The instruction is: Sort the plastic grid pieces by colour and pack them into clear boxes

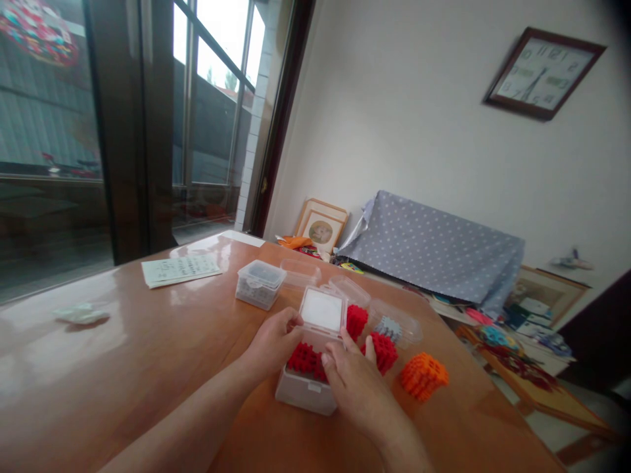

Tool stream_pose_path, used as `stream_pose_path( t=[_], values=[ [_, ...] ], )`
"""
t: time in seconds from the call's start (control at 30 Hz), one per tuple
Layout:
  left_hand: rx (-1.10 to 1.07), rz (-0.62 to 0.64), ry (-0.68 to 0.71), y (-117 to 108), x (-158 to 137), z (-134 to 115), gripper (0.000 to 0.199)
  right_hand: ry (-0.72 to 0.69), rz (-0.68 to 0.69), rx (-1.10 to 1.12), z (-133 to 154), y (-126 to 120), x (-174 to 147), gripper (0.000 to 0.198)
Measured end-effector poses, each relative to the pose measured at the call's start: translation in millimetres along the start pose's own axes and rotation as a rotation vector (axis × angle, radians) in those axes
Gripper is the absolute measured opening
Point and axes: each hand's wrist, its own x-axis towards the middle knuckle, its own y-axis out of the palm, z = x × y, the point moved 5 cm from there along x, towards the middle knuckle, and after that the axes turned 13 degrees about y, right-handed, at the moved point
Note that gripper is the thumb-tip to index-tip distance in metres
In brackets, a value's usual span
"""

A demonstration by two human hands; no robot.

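Note:
A clear plastic box [305,394] stands on the table in front of me with its lid [323,310] raised at the back. Red notched plastic pieces [302,358] fill its top. My left hand [276,338] has its fingers curled together at the lid's lower left corner; what lies between them is hidden. Over the box's right side, my right hand [352,374] has its fingers apart, close to the red pieces. Beyond it sit two red blocks of stacked pieces, a nearer one [384,353] and a farther one [357,322]. An orange block [424,376] is farther right.
A closed clear box [259,284] stands behind my left hand. Open clear containers [300,272] lie farther back, and grey pieces [388,327] sit near another. Paper [181,268] and a crumpled packet [81,313] lie left on the brown table [197,335].

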Motion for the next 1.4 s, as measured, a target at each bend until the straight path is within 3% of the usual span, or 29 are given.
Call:
stream_pose_path(
  t=[0.17,0.33,0.53,0.6,0.7,0.8,1.07,1.4],
  values=[
    [-0.013,0.005,-0.014,-0.5,0.0,-2.1,0.013,-0.014,-0.049,0.060,-1.4,-5.2,2.0,0.035],
    [-0.030,0.021,-0.042,1.3,0.1,-1.2,0.014,-0.019,-0.281,0.258,-14.7,-33.5,0.2,0.034],
    [-0.028,0.035,-0.065,0.3,0.2,-5.7,0.014,0.216,-0.583,0.484,-80.4,-59.3,2.7,0.032],
    [-0.017,0.049,-0.061,-0.2,0.4,-6.6,0.014,0.300,-0.619,0.538,-107.7,-60.8,5.6,0.032],
    [0.002,0.048,-0.050,-2.2,0.9,-7.1,0.014,0.383,-0.571,0.594,-138.6,-58.1,10.4,0.039],
    [0.012,0.067,-0.045,-3.0,1.7,-7.9,0.014,0.400,-0.457,0.591,-150.9,-51.2,14.5,0.046],
    [0.023,0.092,-0.073,-2.4,1.5,-8.8,0.015,0.269,-0.290,0.382,-140.3,-37.3,19.6,0.065],
    [-0.010,0.095,-0.091,-2.5,2.0,-14.0,0.015,0.278,-0.287,0.436,-140.1,-34.7,21.5,0.056]
  ],
)
